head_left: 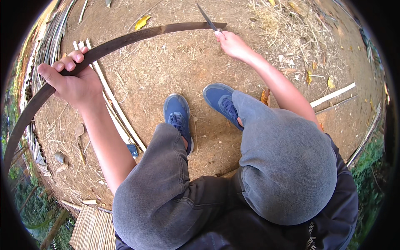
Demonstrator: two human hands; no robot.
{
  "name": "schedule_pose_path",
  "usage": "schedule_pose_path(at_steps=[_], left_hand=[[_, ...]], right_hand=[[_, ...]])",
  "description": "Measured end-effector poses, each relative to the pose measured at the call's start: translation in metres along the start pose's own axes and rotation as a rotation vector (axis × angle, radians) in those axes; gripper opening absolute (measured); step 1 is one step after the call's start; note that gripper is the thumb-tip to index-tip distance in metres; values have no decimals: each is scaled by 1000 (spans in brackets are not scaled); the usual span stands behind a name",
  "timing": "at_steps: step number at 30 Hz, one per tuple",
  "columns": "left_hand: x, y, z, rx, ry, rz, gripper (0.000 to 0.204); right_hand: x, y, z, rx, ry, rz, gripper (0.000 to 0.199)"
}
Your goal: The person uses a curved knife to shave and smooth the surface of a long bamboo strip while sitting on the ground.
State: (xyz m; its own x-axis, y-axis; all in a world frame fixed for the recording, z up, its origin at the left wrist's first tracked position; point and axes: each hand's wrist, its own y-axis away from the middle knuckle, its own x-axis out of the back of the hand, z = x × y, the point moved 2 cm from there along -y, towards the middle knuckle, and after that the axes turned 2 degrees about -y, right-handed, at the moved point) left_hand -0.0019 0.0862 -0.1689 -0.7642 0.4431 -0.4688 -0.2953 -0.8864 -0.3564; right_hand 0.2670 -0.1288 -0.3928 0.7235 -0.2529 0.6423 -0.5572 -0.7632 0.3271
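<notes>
Left hand (71,79) clenches a long dark strip (125,39) arcing across the upper left; right hand (233,45) grips a knife (207,18) at its top-centre end. Cutting seems barely begun.

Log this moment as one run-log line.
left hand: grips dark bamboo strip | right hand: holds knife, blade at strip's end | posture: seated, blue shoes on dirt ground
</notes>
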Motion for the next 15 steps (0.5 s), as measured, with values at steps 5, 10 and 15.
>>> schedule_pose_path(at_steps=[5,10,15], left_hand=[[-14,4,4,17,-71,31,39],[0,-2,13,40,-87,140,38],[-17,8,5,48,-86,80,37]], right_hand=[[0,22,-31,-27,94,19,52],[1,11,-43,-110,156,-104,53],[6,5,-17,-195,185,-86,50]])
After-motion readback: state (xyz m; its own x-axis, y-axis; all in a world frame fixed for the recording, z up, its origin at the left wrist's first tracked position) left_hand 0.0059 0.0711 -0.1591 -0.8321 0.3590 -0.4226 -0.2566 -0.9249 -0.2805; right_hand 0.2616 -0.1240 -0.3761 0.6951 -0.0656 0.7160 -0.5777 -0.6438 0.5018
